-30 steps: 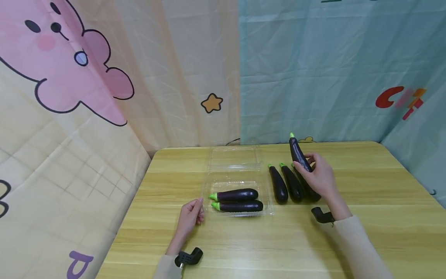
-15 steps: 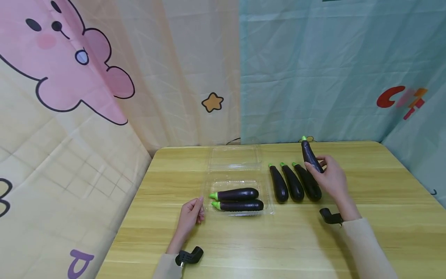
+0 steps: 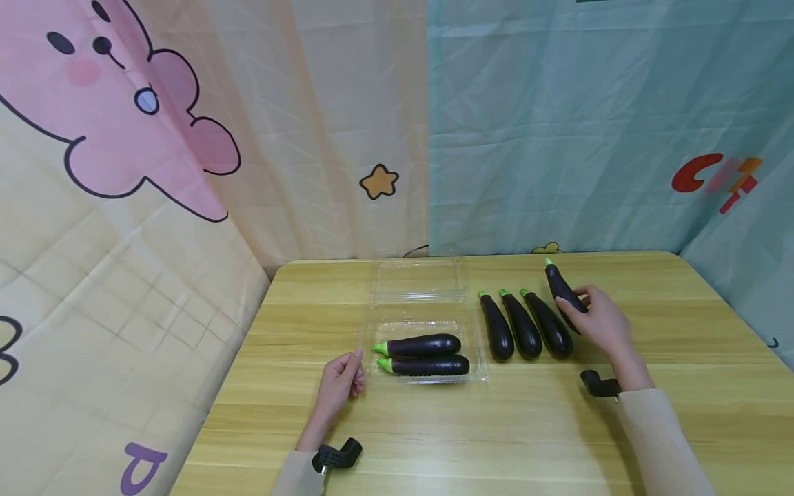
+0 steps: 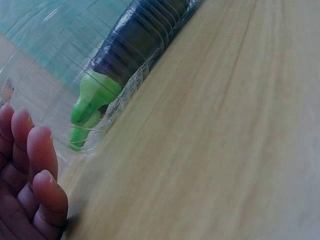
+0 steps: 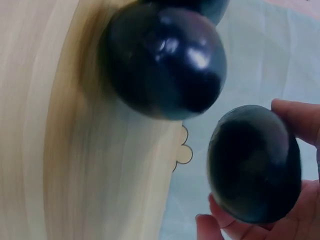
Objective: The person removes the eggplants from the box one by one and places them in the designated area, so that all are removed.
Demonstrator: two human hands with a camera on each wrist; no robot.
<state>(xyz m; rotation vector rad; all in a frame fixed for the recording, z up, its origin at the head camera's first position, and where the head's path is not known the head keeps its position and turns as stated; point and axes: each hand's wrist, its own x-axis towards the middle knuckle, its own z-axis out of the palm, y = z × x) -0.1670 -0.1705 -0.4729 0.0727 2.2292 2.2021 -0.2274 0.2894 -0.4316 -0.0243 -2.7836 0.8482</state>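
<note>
My right hand (image 3: 604, 324) grips a dark purple eggplant (image 3: 560, 284) with a green stem, tilted with its stem toward the back. The right wrist view shows the held eggplant's (image 5: 252, 167) round end between thumb and fingers. Just left of it, three more eggplants (image 3: 546, 324) lie side by side on the table. Two eggplants (image 3: 428, 366) lie crosswise in a clear plastic clamshell box (image 3: 476, 344), stems left. My left hand (image 3: 338, 382) pinches the box's left rim near the front corner. In the left wrist view, curled fingers (image 4: 42, 150) are beside the box corner, below a green stem (image 4: 95, 95).
The box's transparent lid (image 3: 417, 277) lies folded back toward the table's far edge. Behind the wooden table (image 3: 471, 441) hangs a printed curtain (image 3: 527, 138). A black wrist camera (image 3: 598, 384) sits on the right wrist, another (image 3: 338, 455) on the left.
My right hand has moved right with the eggplant and lowered it beside the row of three, uncovering the third one. The left hand and the box have stayed put.
</note>
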